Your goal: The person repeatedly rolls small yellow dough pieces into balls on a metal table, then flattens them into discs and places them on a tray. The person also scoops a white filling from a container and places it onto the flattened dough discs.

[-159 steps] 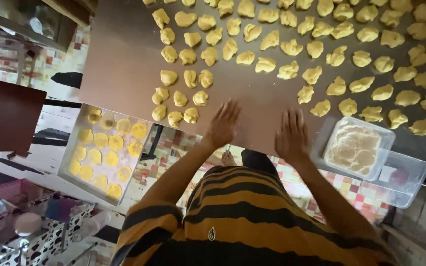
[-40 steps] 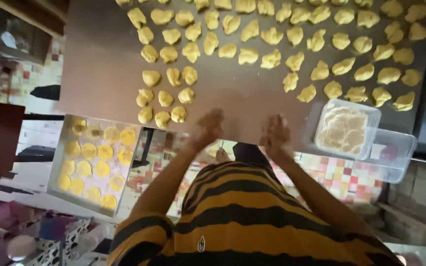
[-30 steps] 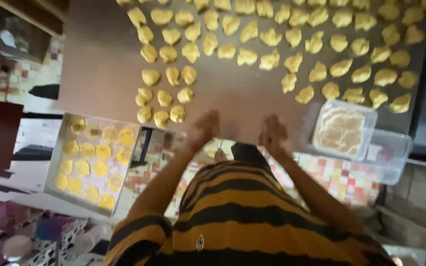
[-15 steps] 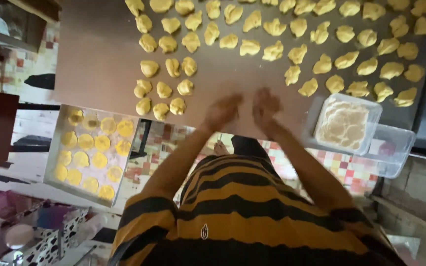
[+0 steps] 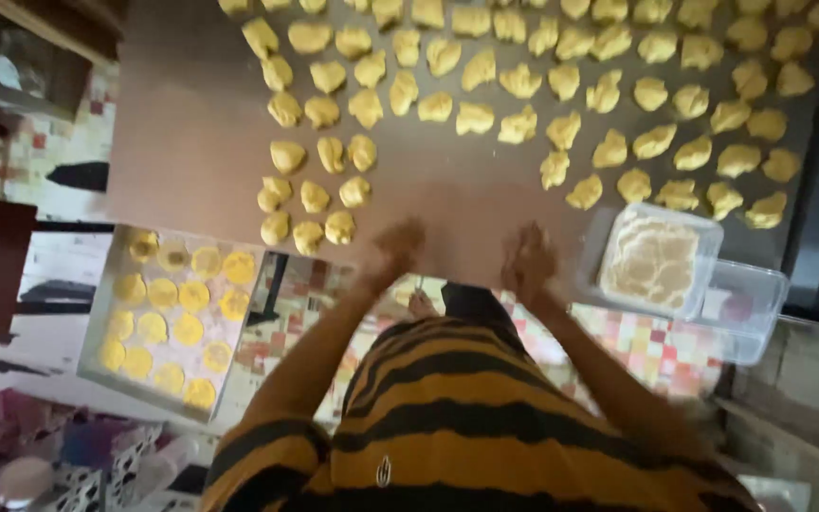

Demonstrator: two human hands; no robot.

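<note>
Left hand (image 5: 400,245) and right hand (image 5: 528,261) apart, blurred, over brown table (image 5: 182,142)

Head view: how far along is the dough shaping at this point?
Done: flattened yellow rounds fill the tray at the left. In hand: the left hand and right hand are at the table's near edge, blurred, so I cannot tell what they hold. Left: many rough dough lumps on the table, plus filling in the clear tub.

Home kitchen/baking setup: brown table (image 5: 191,142) covered in yellow dough lumps (image 5: 523,81), tray of flattened rounds (image 5: 174,313), tiled floor (image 5: 656,346).
</note>
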